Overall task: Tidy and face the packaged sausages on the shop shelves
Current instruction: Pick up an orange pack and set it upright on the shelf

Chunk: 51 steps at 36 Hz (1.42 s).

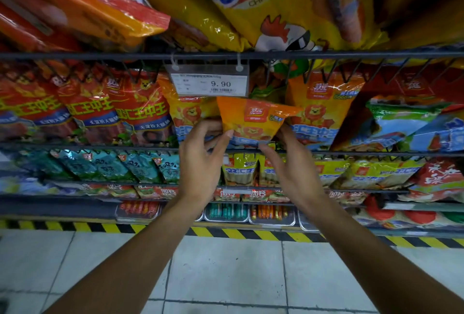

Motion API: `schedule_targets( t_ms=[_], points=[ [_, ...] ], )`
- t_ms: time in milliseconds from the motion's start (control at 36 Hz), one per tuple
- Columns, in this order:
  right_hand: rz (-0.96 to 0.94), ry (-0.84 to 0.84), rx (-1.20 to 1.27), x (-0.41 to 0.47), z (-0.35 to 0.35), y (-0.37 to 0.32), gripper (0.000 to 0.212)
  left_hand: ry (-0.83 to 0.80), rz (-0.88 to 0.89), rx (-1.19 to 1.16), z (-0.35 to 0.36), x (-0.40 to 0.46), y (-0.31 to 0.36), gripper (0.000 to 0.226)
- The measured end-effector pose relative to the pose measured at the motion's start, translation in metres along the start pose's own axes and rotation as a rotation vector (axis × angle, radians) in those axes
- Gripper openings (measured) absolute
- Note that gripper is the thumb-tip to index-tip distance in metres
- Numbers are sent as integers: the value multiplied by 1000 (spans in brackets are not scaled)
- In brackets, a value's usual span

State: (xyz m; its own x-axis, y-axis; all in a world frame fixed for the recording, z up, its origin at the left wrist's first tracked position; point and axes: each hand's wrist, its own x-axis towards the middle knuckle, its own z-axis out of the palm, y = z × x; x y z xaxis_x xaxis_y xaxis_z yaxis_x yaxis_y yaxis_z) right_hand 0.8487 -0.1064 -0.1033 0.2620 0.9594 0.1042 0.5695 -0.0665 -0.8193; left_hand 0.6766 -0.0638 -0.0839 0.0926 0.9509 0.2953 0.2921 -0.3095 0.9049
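Observation:
An orange sausage pack [253,117] with a lion picture is held up in front of the second wire shelf. My left hand [202,158] grips its lower left edge, thumb on the front. My right hand [288,160] holds its lower right edge, thumb under the bottom. Matching orange lion packs [321,110] stand on the shelf just behind and to either side. Red sausage packs [95,105] fill the same shelf to the left.
A price tag [209,83] reading 9.90 hangs from the upper shelf rail [100,56]. Big yellow chicken sausage bags [288,4] lie above. Teal and yellow packs [241,168] fill lower shelves. Black-yellow hazard tape [238,234] marks the shelf base above grey floor tiles.

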Motion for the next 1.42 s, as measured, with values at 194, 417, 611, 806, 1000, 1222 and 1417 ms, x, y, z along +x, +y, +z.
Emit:
schedule_targets(
  t_ms=[194, 417, 611, 806, 1000, 1222, 1417],
  points=[
    [-18, 102, 105, 1, 4, 5, 40, -8, 17, -43, 2, 0, 9, 13],
    [-105, 214, 37, 6, 10, 5, 52, 35, 22, -37, 0, 3, 6, 7],
    [-144, 137, -186, 11, 7, 8, 58, -19, -8, 76, 2, 9, -10, 15],
    [-27, 155, -28, 16, 2, 1, 39, 118, 87, 110, 6, 6, -9, 21],
    [-76, 397, 212, -20, 15, -2, 40, -188, 464, 522, -1, -14, -27, 53],
    [-349, 98, -240, -18, 18, 6, 68, -274, 422, 905, 4, -9, -40, 70],
    [-331, 5, -229, -20, -1, 9, 73, -301, 391, 931, 3, -10, -33, 78]
  ],
)
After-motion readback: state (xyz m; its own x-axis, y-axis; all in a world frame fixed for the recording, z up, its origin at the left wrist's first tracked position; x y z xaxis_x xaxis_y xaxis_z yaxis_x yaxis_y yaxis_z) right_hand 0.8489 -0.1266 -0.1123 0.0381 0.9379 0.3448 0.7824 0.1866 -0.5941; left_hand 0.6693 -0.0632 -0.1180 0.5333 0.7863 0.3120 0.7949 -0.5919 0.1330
